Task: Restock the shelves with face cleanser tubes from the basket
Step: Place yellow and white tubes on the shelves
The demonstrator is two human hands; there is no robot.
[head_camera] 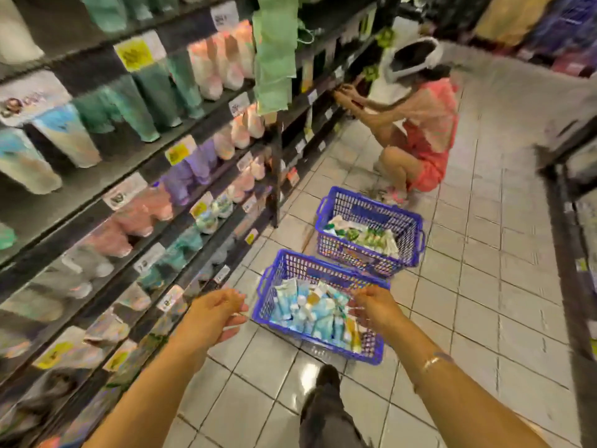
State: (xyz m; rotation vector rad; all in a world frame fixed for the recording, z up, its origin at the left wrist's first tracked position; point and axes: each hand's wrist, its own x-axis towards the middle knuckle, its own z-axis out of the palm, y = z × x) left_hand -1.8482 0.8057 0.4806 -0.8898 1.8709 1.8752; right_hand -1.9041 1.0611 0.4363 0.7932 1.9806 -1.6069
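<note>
A blue plastic basket (274, 273) stands on the tiled floor just ahead of me, filled with several light blue and white face cleanser tubes (318, 313). My left hand (214, 313) hovers left of the basket, fingers loosely curled, holding nothing. Over the basket's right side is my right hand (374, 310), fingers bent downward above the tubes; it grips nothing that I can see. Dark shelves (135, 163) run along the left, stocked with rows of tubes in green, pink, purple and white. The picture is blurred.
A second blue basket (416, 236) with green and white packs stands further down the aisle. Beyond it a person in pink (423, 137) squats, reaching into the lower shelves. Another shelf unit (571, 195) lines the right edge. My dark trouser leg (326, 412) is below.
</note>
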